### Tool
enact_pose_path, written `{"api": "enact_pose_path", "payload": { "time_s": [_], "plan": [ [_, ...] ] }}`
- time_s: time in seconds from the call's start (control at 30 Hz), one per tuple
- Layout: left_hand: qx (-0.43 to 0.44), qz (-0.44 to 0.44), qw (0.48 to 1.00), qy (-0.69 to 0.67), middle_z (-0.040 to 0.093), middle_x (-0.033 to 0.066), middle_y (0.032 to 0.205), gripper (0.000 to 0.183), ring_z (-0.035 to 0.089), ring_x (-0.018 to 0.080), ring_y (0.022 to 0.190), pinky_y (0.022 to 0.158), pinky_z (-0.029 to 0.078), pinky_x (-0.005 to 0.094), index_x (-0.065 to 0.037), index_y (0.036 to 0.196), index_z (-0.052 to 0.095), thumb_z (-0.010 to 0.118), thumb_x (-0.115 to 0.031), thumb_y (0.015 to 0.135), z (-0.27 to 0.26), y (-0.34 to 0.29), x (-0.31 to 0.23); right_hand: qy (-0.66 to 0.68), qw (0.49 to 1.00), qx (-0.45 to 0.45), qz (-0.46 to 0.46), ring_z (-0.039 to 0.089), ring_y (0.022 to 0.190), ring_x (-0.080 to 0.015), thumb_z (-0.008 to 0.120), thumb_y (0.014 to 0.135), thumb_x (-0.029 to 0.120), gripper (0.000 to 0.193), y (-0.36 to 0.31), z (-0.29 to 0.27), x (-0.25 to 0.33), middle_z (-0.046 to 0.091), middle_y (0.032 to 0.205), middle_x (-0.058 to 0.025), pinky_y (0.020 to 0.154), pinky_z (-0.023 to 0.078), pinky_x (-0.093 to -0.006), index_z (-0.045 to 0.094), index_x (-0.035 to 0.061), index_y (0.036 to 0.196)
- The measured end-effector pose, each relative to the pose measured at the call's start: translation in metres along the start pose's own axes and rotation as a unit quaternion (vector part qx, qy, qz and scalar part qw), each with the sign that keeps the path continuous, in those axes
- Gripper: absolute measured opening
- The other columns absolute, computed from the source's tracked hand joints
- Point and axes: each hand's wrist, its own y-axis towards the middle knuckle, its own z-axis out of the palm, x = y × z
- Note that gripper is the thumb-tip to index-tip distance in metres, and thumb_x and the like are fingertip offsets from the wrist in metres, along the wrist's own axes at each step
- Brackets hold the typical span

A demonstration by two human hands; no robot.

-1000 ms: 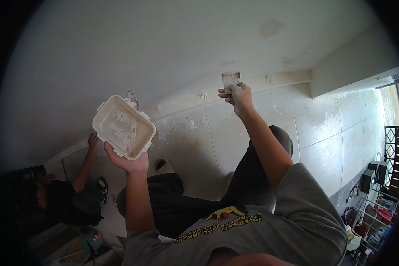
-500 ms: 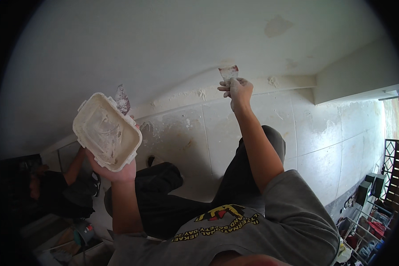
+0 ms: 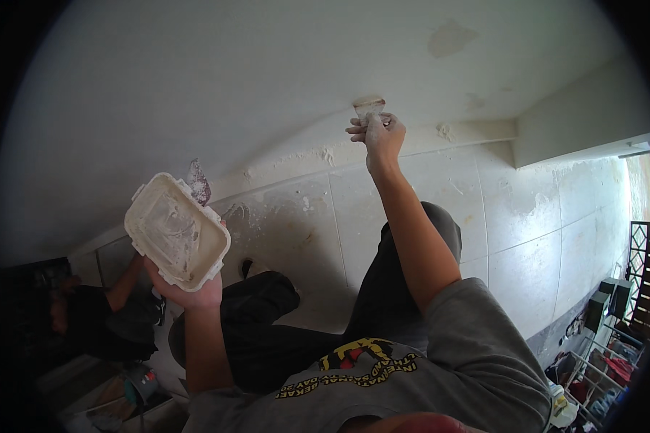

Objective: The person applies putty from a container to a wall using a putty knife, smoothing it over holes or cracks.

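My left hand (image 3: 201, 294) is closed round the underside of a white rectangular plastic tub (image 3: 211, 238), tilted so that its inside shows. Pale putty is smeared over the tub's bottom. Beyond the tub's far edge sticks up a pointed, putty-coated blade (image 3: 199, 182); its lower end is hidden. My right hand (image 3: 384, 137), whitened with putty, pinches a putty knife (image 3: 369, 108). The knife's wide edge lies at the low part of the white wall (image 3: 267, 79), on a small beige patch. Some fingers of this hand stick out to the left.
A ledge (image 3: 274, 171) with lumps of dried putty runs along the wall's foot. Stained floor tiles (image 3: 404, 180) lie below. Another person (image 3: 115, 310) crouches at the left. On the right stand a rack with assorted things (image 3: 592, 375) and a dark slatted gate (image 3: 644, 281).
The putty knife has shifted slightly up and left, with its edge now over the beige patch. My left hand and the tub have dropped a little toward me.
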Motion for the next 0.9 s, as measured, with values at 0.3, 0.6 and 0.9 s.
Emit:
{"api": "enact_pose_path", "payload": {
  "time_s": [0.3,0.6,0.9],
  "plan": [
    [-0.008,0.014,1.0,0.013,0.049,0.0072,0.143,0.06,0.049,0.0253,0.132,0.111,0.039,0.0431,-0.009,0.147,0.04,0.031,-0.047,0.101,-0.007,0.003,0.0,-0.008,1.0,0.001,-0.013,0.069,0.058,-0.0284,0.054,0.091,0.004,0.021,0.002,0.009,0.001,0.067,0.084,-0.0275,0.049,0.057,-0.0315,0.045,-0.0111,0.102],
    [-0.019,0.043,0.998,0.044,0.049,0.0081,0.143,0.06,0.052,0.0258,0.129,0.108,0.042,0.0425,-0.007,0.146,0.04,0.03,-0.047,0.102,-0.019,0.0,-0.005,-0.012,1.0,0.025,-0.009,0.069,0.059,-0.0269,0.062,0.088,0.003,0.027,-0.002,0.025,-0.005,0.067,0.082,-0.0249,0.05,0.058,-0.0319,0.043,-0.0098,0.104],
    [0.113,0.018,0.993,0.022,0.047,0.0085,0.144,0.063,0.05,0.0269,0.132,0.11,0.041,0.045,-0.009,0.149,0.037,0.028,-0.051,0.102,-0.007,-0.003,-0.005,-0.001,0.999,0.029,0.035,0.07,0.062,-0.0288,0.058,0.088,0.001,0.033,-0.008,0.017,-0.013,0.067,0.088,-0.0264,0.054,0.06,-0.0323,0.041,-0.0136,0.112]
  ]
}}
